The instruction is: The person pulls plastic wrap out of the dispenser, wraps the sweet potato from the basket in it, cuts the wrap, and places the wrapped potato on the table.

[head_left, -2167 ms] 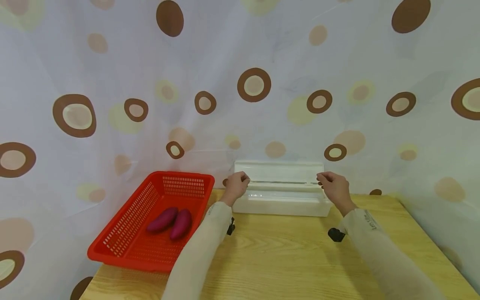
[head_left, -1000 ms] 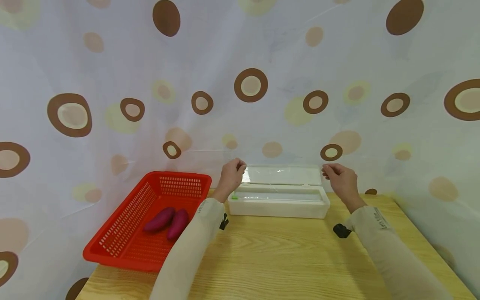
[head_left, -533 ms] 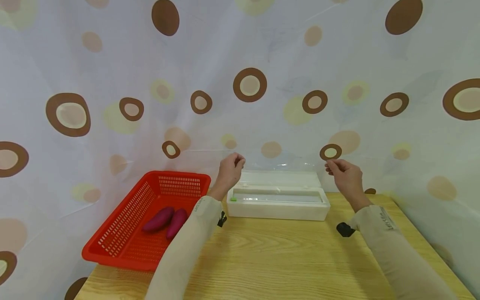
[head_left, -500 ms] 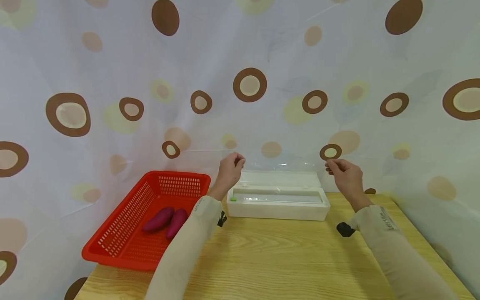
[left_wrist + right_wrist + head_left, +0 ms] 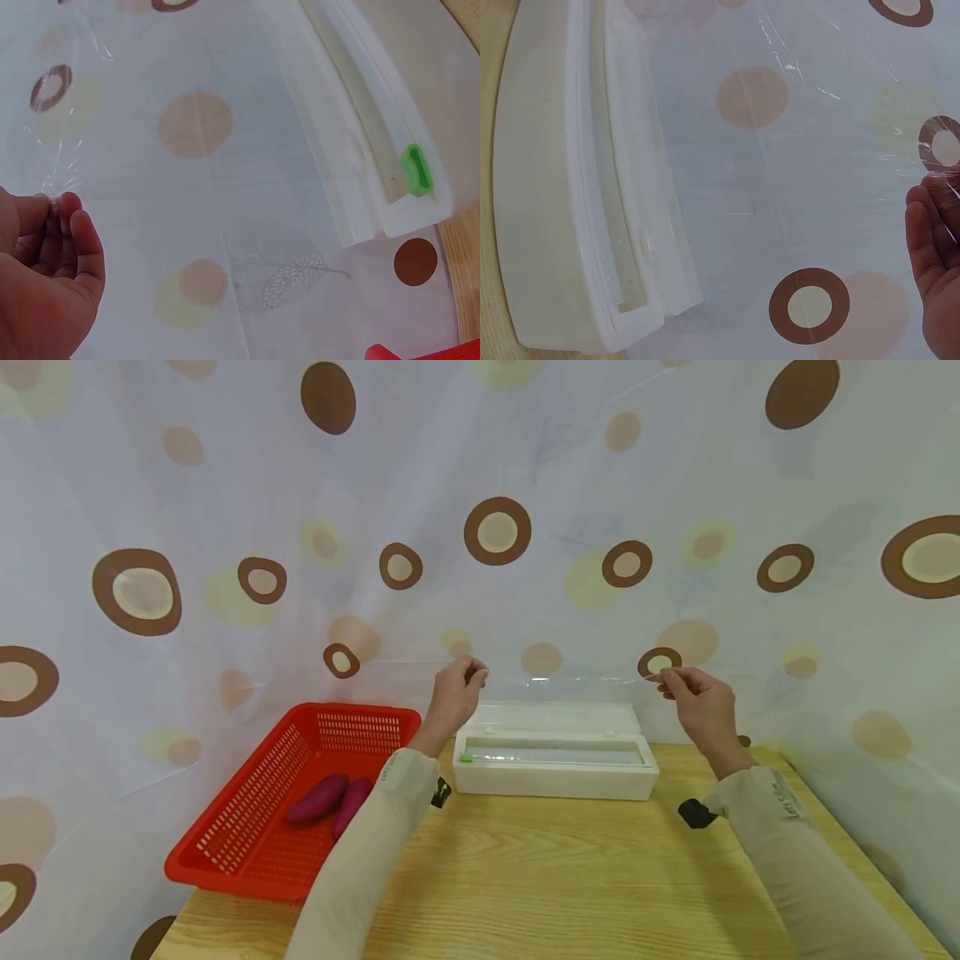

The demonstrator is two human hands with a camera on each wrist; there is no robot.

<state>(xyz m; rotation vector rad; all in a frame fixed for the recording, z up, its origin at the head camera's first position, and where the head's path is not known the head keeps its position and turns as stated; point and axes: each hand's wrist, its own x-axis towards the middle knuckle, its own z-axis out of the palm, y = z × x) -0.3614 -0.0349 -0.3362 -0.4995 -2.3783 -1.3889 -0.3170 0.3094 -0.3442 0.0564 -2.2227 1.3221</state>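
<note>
A sheet of clear cling film (image 5: 558, 680) stretches between my two raised hands, nearly invisible except for its glints. My left hand (image 5: 453, 700) pinches one corner between thumb and fingers, and the film (image 5: 66, 154) gathers into creases there. At the other corner, my right hand (image 5: 703, 708) pinches the film (image 5: 840, 161) the same way. Below and between the hands stands a long white cling film dispenser (image 5: 555, 783), its lid (image 5: 555, 717) tipped back. A green slider (image 5: 417, 171) sits at the dispenser's left end. Where the film meets the dispenser is hard to see.
To the left stands a red plastic basket (image 5: 225, 868) holding two purple sweet potatoes (image 5: 318, 799). My left forearm passes over its right edge. Everything rests on a wooden table (image 5: 555, 877), with a dotted curtain (image 5: 420, 460) close behind the dispenser.
Both hands have risen from the dispenser and spread slightly apart, drawing the film upward. The dispenser's lid leans farther back, and the green slider has come into sight.
</note>
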